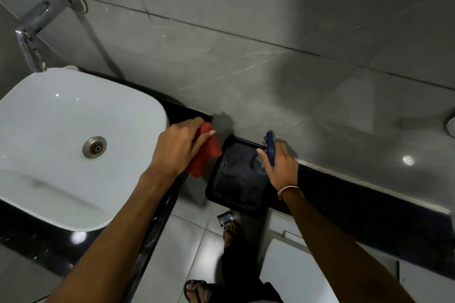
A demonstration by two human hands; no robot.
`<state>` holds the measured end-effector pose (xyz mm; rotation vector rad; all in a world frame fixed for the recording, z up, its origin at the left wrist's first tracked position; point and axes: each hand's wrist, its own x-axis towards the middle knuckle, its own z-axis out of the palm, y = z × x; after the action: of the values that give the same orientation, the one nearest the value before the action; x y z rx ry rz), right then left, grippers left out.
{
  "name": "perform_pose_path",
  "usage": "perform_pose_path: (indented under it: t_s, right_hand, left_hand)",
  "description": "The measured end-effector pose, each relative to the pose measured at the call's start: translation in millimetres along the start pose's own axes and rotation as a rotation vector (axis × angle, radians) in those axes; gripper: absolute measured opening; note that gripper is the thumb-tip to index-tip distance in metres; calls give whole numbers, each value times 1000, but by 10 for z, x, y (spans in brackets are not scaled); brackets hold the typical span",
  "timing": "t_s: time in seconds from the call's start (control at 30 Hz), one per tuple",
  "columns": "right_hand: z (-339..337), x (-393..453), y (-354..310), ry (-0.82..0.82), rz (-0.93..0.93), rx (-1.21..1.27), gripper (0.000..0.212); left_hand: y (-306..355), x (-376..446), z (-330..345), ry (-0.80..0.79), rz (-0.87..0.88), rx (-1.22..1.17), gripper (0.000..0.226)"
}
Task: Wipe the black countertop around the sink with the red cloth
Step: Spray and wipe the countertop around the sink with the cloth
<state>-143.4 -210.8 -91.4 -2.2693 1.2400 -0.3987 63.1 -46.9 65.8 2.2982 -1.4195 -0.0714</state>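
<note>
My left hand (179, 147) grips the red cloth (206, 155) at the right rim of the white sink (73, 118), over the right end of the black countertop (183, 110). The cloth hangs down past the counter's edge. My right hand (280, 165) is closed around a clear bottle with a blue top (270, 146), held above a black bin (236, 184) by the wall. More of the glossy black counter (37, 236) shows in front of the sink.
A chrome tap (37, 22) juts from the grey tiled wall above the sink. A black ledge (369, 206) runs along the wall to the right. Below lie pale floor tiles, my sandalled feet (231, 229), and a white lid (295, 273).
</note>
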Motion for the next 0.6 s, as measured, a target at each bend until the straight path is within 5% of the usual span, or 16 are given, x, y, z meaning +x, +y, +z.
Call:
perform_pose_path:
  t_s: [0.07,0.13,0.23,0.3,0.43,0.6]
  right_hand:
    - [-81,-123,56,-61,74,150,71]
    - [-223,-322,20,51,112,289,81]
    - [-455,-397,-352,179,53,670,60]
    - [-536,-250,-793,-110,104,1066,54]
    - [-490,-391,-1462,-815,426,1691,75]
    - [-403,-740,-1502,-794,526,1850,78]
  left_hand:
    - [44,18,-26,-52,54,29,40]
    - [79,48,-100,-160,111,-30,40]
    - [137,180,-308,-299,184,-196,45]
    - [180,291,-438,-324,192,-320,56]
    - [193,392,-676,-400,100,-469,51]
    - [74,443,-760,-390,54,-239,33]
